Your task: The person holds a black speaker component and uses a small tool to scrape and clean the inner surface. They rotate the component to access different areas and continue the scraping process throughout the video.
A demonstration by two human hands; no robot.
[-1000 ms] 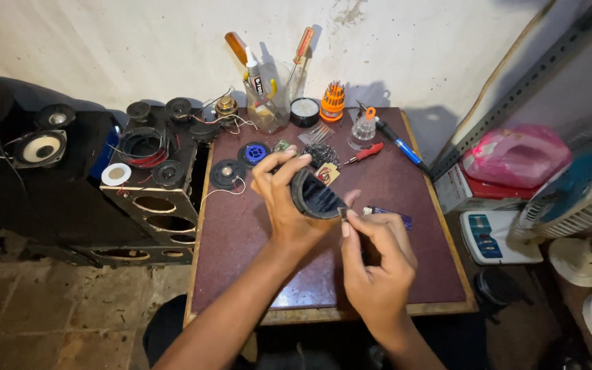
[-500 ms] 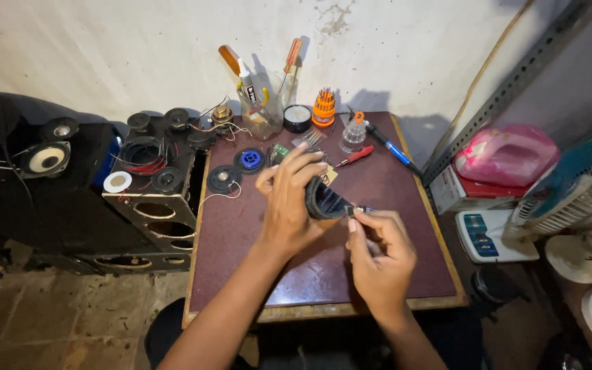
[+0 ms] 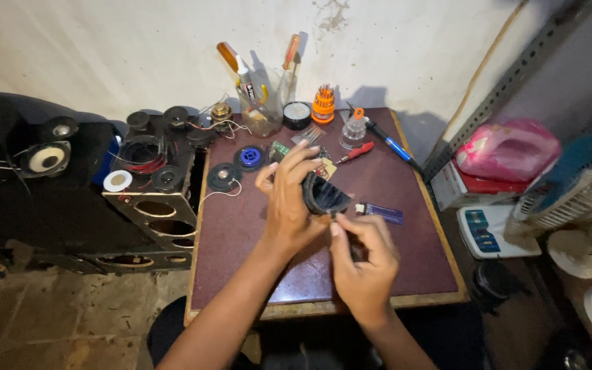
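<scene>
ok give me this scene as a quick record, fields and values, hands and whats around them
left hand: left hand holds a small black speaker above the table
right hand: right hand pinches at the speaker's lower edge
surface: dark red table
near the hands: blue lighter, red screwdriver, blue solder spool
back edge: clear jar of tools, orange bit set
beside the table: black speaker cabinet with round cutouts
far side: pink bag, fan
</scene>
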